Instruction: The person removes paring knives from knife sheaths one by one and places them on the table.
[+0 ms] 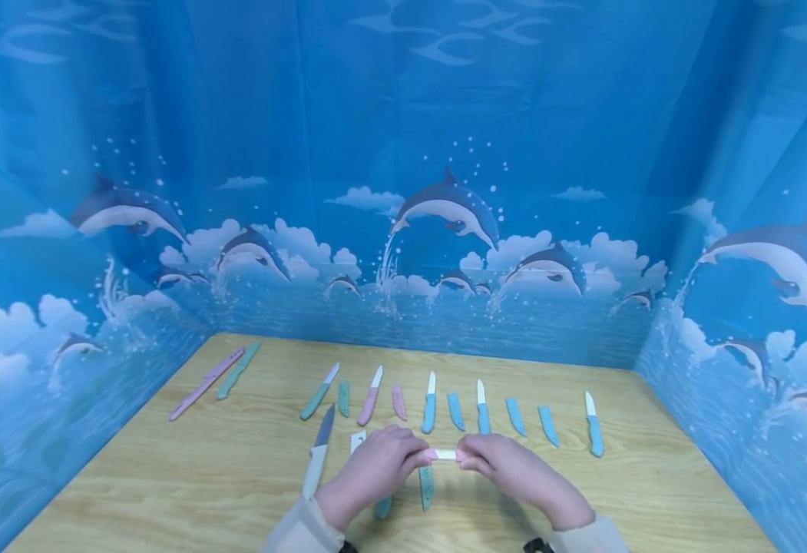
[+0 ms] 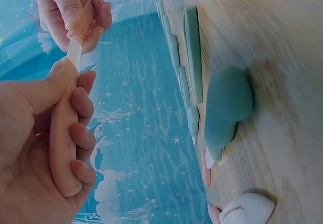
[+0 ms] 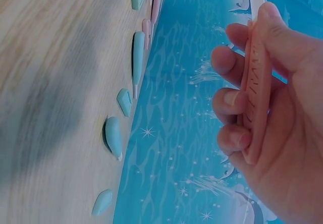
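Note:
Above the table, my left hand (image 1: 375, 465) grips the pink handle of a small knife (image 2: 64, 148), its fingers wrapped round it in the left wrist view. Part of the white blade (image 2: 74, 51) shows between the two hands. My right hand (image 1: 514, 468) holds a pink knife sheath (image 3: 256, 93) with embossed lettering, fingers curled round it. The blade's far end is hidden in the sheath and fingers. Below the hands lie a green sheath (image 1: 426, 488) and a green-handled knife (image 2: 227, 103), partly covered by the left hand in the head view.
A white-handled knife (image 1: 315, 461) and a white sheath (image 1: 357, 440) lie by my left hand. Behind runs a row with a green knife (image 1: 316, 399), a pink knife (image 1: 369, 403), several blue knives (image 1: 595, 434) and loose sheaths (image 1: 515, 416). Far left lies a long pink knife (image 1: 207, 382).

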The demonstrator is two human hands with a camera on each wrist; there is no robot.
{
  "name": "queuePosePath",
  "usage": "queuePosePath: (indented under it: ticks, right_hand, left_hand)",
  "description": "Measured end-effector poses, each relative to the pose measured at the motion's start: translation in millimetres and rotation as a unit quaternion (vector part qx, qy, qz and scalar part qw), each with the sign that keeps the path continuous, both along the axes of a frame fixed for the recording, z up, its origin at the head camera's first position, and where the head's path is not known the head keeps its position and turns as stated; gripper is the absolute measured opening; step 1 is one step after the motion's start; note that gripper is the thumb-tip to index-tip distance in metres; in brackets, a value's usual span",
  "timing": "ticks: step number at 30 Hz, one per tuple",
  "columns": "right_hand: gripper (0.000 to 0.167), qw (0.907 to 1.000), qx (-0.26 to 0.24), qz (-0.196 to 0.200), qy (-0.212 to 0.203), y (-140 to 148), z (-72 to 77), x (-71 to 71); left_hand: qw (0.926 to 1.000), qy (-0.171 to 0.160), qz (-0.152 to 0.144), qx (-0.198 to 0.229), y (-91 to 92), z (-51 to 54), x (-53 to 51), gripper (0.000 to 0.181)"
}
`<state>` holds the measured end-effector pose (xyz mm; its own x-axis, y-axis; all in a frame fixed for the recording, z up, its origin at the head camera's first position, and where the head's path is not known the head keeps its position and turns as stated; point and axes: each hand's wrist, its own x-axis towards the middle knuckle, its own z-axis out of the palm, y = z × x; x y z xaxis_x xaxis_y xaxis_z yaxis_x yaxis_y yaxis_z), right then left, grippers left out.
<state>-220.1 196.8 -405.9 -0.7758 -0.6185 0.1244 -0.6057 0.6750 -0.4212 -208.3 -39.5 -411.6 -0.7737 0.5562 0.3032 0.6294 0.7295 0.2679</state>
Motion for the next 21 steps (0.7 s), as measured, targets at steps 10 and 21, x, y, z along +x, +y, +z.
queuePosePath:
  ticks: [10, 21]
  right_hand:
    - [0.020, 1.0000, -0.001, -0.001, -0.006, -0.2, 0.8, -0.6]
    - [0.022, 1.0000, -0.003, -0.001, -0.007, 2.0, 0.2, -1.0]
  left_hand:
    - [1.0000, 0.005, 0.003, 0.000, -0.7, -0.2, -0.2, 0.019]
    - [0.9999, 0.006, 0.008, -0.003, -1.3, 0.4, 0.3, 0.020]
